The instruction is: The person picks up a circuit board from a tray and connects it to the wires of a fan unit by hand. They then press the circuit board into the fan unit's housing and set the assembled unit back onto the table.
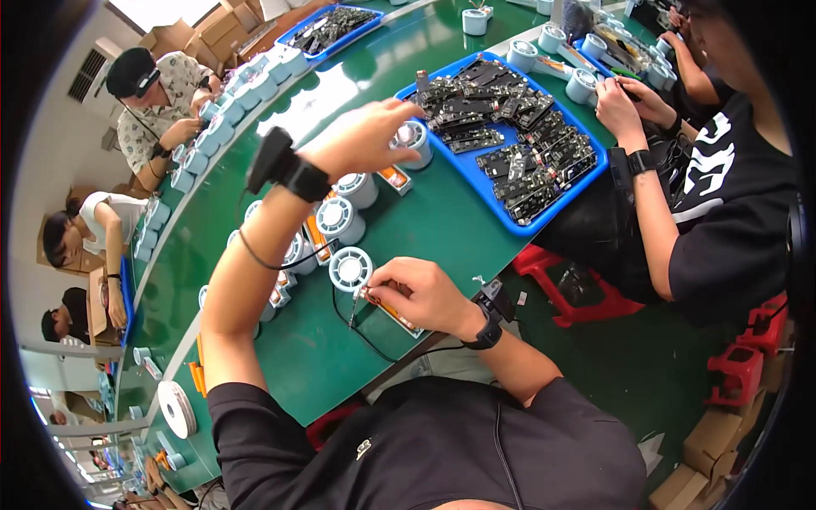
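My left hand [370,136] reaches to the far side of the table, thumb and fingers around the round light-blue head of a handheld fan [414,136]. Close to the table's front edge lies another handheld fan [351,269], its opened handle [401,316] showing orange and white parts. Fingertips of my right hand [421,293] are pinched at that fan's neck; the small parts between them are partly hidden. A thin black cable [364,337] loops beside it. More fans [340,220] stand in rows under and beside my left forearm.
A blue tray [518,228] holding many black circuit boards lies ahead to the right. A co-worker's hands [625,110] work beside it. Co-workers and more fans [217,132] line the far left side. Red stools [578,293] stand at right; a white reel [177,410] is at lower left.
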A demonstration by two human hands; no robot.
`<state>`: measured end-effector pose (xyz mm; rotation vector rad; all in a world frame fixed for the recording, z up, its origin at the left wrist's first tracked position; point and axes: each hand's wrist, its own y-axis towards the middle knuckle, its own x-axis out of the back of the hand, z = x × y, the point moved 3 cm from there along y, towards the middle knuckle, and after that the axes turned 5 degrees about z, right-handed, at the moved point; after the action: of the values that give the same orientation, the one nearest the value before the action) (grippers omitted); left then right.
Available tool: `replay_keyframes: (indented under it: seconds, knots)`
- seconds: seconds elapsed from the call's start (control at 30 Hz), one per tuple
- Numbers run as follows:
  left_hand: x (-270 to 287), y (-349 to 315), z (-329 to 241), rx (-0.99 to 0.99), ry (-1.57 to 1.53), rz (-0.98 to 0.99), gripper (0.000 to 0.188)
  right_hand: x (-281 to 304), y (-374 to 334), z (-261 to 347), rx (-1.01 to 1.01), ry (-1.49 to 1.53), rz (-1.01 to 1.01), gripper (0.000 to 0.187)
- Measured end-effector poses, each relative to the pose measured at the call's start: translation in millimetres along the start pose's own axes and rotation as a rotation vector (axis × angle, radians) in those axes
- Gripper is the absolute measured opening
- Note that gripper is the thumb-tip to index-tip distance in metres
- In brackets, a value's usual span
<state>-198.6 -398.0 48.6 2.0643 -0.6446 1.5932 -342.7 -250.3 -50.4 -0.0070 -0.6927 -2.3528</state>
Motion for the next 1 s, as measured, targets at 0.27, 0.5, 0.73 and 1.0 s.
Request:
replay_keyframes:
  seconds: [0.27,0.5,0.73,1.0]
  knots:
    - [49,-155,-112,0.499,0.184,-0.065,0.028,6,5,8,-0.268,0.153,0.077,0.007]
    - [-55,-209,-138,0.65,-0.263,-0.338,0.038,5,10,9,-0.331,0.097,0.226,0.003]
    - [-83,-206,-131,0.548,-0.656,-0.303,0.046,8,8,11,-0.205,-0.008,0.186,0.008]
    - [-104,-208,-120,0.328,-0.653,-0.519,0.039,9,17,12,0.041,-0.335,0.22,0.013]
